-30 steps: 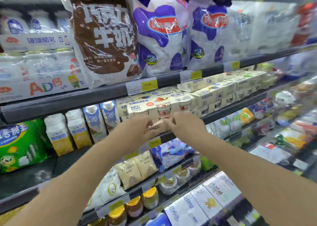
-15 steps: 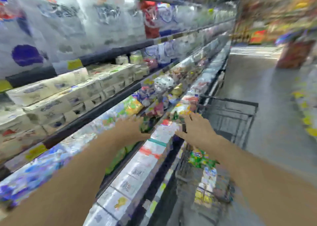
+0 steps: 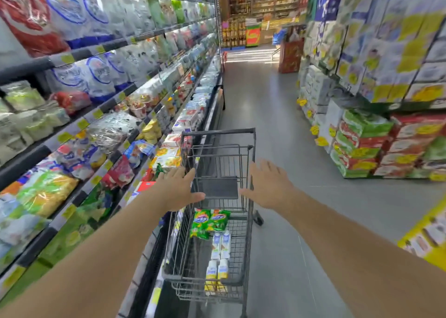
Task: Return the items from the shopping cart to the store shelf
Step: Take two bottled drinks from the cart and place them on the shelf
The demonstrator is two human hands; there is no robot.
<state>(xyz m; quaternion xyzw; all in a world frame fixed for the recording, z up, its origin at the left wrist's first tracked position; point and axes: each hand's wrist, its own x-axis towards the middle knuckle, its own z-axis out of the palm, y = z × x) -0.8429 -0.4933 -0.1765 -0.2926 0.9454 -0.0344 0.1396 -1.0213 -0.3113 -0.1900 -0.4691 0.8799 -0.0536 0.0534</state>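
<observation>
A supermarket aisle with a grey tiled floor (image 3: 272, 115) is seen running from near to far, where more shelving and a brightly lit cross-aisle are found. The left side is lined by a tall refrigerated store shelf (image 3: 79, 54), its dark ledges edged with yellow price tags and packed with bagged and boxed dairy goods, much of it blurred. On the right, stacked cartons (image 3: 362, 144) in red, green and white are set on the floor, with taller stacks marked by yellow labels behind them.

A dark wire shopping cart (image 3: 218, 136) is stood close beside the shelf. Inside its lower basket, two green packets (image 3: 210, 221) are laid at the far end, two white-and-blue cartons (image 3: 222, 244) in the middle, and two white-and-yellow bottles (image 3: 216, 273) at the near end.

Both arms are stretched out over the cart. The left hand (image 3: 179, 188) is held with fingers spread and nothing in it, above the cart's left edge. The right hand (image 3: 268, 185) is likewise spread wide and empty, above the cart's right edge. Whether either hand touches the cart cannot be told.
</observation>
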